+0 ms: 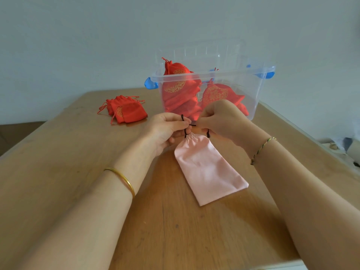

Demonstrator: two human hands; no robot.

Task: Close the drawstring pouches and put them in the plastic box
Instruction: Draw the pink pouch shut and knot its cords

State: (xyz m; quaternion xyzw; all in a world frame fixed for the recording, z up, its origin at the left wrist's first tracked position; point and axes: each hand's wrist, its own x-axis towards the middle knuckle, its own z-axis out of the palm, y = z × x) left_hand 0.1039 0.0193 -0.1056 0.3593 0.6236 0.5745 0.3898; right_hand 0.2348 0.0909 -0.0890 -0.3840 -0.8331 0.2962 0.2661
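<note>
Pink pouch neck gathered. Your left hand and right hand each pinch the black cord, fingers curled. Pull both ends apart evenly and snug the knot against the neck.

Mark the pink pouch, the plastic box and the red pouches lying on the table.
pink pouch (210, 172): head view, middle of its flat fabric body.
plastic box (252, 89): head view, bare right part of its front wall.
red pouches (129, 112): head view, top pouch of the pile.
</note>
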